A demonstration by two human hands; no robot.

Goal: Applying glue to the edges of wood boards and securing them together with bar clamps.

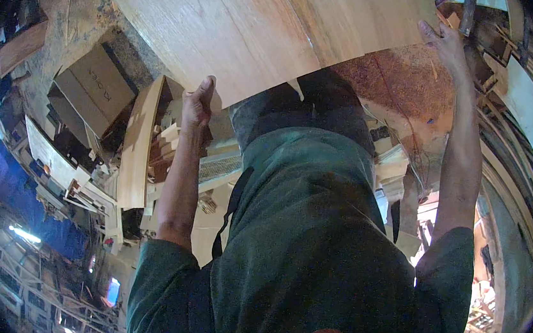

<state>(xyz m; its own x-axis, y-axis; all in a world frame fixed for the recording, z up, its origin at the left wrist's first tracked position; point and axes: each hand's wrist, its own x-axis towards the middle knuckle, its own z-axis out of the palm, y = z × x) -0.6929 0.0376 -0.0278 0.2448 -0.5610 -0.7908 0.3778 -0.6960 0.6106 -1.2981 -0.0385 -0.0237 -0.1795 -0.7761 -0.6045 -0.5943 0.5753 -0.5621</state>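
Observation:
A broad wooden panel [247, 30] with visible grain spans the top of the view, held out in front of me. My left hand [198, 102] grips its near left corner, thumb on the upper face and the other fingers hidden beneath. At the near right corner, my right hand [443, 45] holds the edge, its thumb on top and the rest of the fingers mostly out of sight. The panel's far edge runs out of the picture.
A cardboard box [98, 83] stands to the left on the dusty floor. Beside it leans a pale curved board [139, 144], with wood offcuts [166, 141] behind. Long wooden strips [513, 171] are stacked along the right. A thin cable [406, 119] trails over the sawdust.

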